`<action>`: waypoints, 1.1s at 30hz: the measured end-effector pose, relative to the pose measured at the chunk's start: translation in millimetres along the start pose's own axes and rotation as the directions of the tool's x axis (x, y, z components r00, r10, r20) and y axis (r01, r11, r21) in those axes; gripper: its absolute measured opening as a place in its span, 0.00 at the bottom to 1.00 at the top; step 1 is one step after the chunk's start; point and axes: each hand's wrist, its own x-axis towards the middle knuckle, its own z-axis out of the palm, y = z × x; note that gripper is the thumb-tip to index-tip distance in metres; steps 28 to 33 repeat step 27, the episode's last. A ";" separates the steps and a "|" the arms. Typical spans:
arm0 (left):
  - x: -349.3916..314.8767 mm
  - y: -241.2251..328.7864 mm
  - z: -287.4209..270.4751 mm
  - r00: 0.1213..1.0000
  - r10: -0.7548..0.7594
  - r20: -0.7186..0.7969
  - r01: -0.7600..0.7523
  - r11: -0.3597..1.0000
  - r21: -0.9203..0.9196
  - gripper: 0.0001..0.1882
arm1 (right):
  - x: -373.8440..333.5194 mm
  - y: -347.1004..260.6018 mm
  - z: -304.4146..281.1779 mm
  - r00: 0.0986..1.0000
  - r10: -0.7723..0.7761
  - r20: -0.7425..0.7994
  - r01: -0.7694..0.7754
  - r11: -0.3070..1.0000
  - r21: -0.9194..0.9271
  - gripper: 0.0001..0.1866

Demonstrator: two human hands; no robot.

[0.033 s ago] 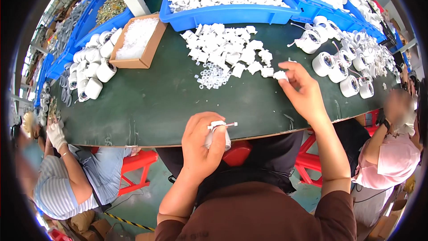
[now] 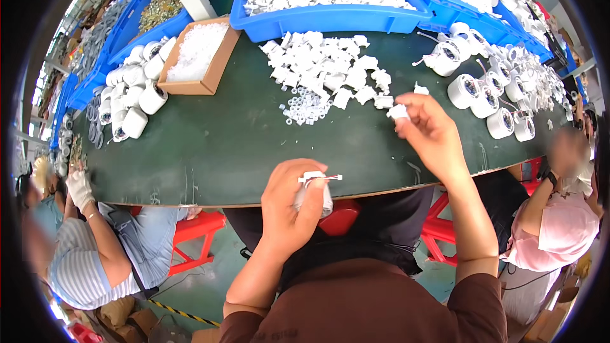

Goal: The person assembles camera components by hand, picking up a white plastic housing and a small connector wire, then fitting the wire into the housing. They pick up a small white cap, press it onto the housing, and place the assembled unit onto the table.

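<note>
My left hand (image 2: pixel 287 206) is wrapped round a white cylindrical housing (image 2: pixel 325 202) at the table's front edge. A short cable with a small white connector (image 2: pixel 338 178) sticks out from its top past my thumb. Over the table to the right, my right hand (image 2: pixel 433 133) pinches a small white plastic part (image 2: pixel 398 112) between thumb and fingertips. Just beyond it lies a pile of similar white plastic parts (image 2: pixel 324 63). A heap of small translucent rings (image 2: pixel 304 108) sits at that pile's near side.
A blue bin (image 2: pixel 330 24) of white parts stands at the back. A cardboard box (image 2: pixel 206 82) of clear pieces and white cylinders (image 2: pixel 133 124) lie left; more wired cylinders (image 2: pixel 464 92) lie right. Co-workers sit on both sides, one with a gloved hand (image 2: pixel 79 192).
My right hand has drawn slightly back from the pile with the white plastic part, which now shows tilted and apart from its neighbours. My left hand keeps its hold on the housing.
</note>
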 end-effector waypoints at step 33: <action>0.9 1.4 12.1 0.987 0.102 -0.126 -0.073 0.973 0.220 0.15 | -57.1 -54.8 93.4 0.980 -0.104 0.168 0.005 0.862 0.506 0.21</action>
